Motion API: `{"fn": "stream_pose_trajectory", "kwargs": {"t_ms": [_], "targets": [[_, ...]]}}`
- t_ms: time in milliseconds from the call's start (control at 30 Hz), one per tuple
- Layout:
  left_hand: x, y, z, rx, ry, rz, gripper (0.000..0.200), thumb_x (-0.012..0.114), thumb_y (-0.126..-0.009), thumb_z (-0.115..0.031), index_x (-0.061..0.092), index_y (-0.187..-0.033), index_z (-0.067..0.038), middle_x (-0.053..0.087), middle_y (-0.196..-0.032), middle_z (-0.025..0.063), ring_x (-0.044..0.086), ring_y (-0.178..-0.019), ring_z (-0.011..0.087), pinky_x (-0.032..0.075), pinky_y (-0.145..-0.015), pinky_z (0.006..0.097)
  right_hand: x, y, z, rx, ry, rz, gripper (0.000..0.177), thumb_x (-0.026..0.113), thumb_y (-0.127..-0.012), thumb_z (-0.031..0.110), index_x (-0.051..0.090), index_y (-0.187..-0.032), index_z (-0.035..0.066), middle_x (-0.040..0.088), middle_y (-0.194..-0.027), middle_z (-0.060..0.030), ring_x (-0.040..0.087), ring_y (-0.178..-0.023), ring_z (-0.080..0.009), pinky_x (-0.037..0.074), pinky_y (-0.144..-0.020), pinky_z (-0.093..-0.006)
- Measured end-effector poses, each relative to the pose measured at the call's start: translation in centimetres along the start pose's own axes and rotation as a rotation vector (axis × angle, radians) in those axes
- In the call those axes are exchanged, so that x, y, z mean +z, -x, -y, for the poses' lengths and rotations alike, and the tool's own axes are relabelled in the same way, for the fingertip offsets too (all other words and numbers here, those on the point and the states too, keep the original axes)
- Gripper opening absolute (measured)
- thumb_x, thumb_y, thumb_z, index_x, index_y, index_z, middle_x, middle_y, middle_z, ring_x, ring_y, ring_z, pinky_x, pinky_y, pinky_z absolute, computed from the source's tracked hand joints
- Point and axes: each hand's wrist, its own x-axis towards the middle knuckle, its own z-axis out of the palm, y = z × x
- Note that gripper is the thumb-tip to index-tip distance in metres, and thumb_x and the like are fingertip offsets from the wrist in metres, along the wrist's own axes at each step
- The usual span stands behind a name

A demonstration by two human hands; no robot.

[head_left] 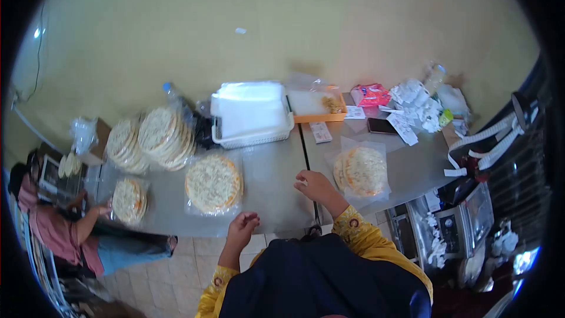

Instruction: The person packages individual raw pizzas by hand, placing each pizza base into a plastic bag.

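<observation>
Along the near edge of the metal table (272, 185), in the head view, the left hand (242, 225) is loosely curled and free, near a bagged pizza stack (213, 184). The right hand (318, 187), also released with fingers bent, hovers just beside a second bagged stack (364, 171). Behind them stands a white basket (253, 138); at far left, a co-worker (65, 227) reaches to a smaller bagged stack (128, 201).
</observation>
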Motion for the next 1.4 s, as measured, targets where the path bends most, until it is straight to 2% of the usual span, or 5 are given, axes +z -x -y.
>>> {"fn": "stream_pose_trajectory", "kwargs": {"t_ms": [200, 767, 1033, 1233, 1400], "targets": [[3.1, -2.4, -0.3, -0.15, -0.003, 0.002, 0.019, 0.056, -0.086, -0.013, 0.056, -0.103, -0.004, 0.062, -0.095, 0.0053, 0.061, -0.082, 0.0143, 0.047, -0.069, 0.026, -6.7, -0.5, -3.6, 0.079, 0.007, -0.048, 0.025, 0.062, -0.079, 0.025, 0.062, -0.091, 0.004, 0.064, -0.077, -0.0132, 0.062, -0.074, -0.0287, 0.048, -0.068, -0.0378], [14.9, -14.3, -2.4, -0.352, -0.129, -0.098, 0.027, 0.056, -0.082, -0.008, 0.05, -0.108, -0.008, 0.056, -0.1, 0.0043, 0.058, -0.084, 0.0151, 0.048, -0.068, 0.0292, -31.3, -12.0, -37.1, 0.502, 0.341, -0.553, 0.018, 0.053, -0.078, 0.012, 0.065, -0.09, 0.007, 0.064, -0.086, -0.0193, 0.062, -0.084, -0.0354, 0.048, -0.076, -0.0441], [14.0, -16.3, -2.1, -0.391, -0.173, -0.125, 0.023, 0.055, -0.085, -0.009, 0.051, -0.107, -0.007, 0.059, -0.1, 0.0058, 0.061, -0.083, 0.0168, 0.049, -0.068, 0.0291, -31.4, -20.1, -49.4, 0.356, 0.269, -0.556, 0.024, 0.051, -0.076, 0.009, 0.067, -0.094, 0.009, 0.063, -0.095, -0.0204, 0.061, -0.089, -0.0337, 0.048, -0.082, -0.0394], [16.8, -17.1, -5.0, -0.466, -0.306, -0.03, 0.032, 0.049, -0.087, -0.015, 0.048, -0.117, -0.004, 0.056, -0.11, 0.0095, 0.057, -0.094, 0.022, 0.046, -0.08, 0.0349, -30.2, -21.8, -48.1, 0.547, 0.356, -0.385, 0.027, 0.045, -0.081, 0.012, 0.065, -0.098, 0.012, 0.058, -0.106, -0.0195, 0.059, -0.098, -0.0349, 0.048, -0.085, -0.0402], [15.2, -18.8, -3.7, -0.529, -0.258, 0.011, 0.034, 0.049, -0.087, -0.015, 0.047, -0.12, -0.005, 0.056, -0.113, 0.01, 0.058, -0.096, 0.0222, 0.046, -0.08, 0.0347, -29.9, -21.8, -49.4, 0.49, 0.342, -0.475, 0.021, 0.049, -0.077, 0.008, 0.064, -0.093, 0.009, 0.058, -0.1, -0.0176, 0.059, -0.095, -0.0337, 0.048, -0.082, -0.0413]]}}
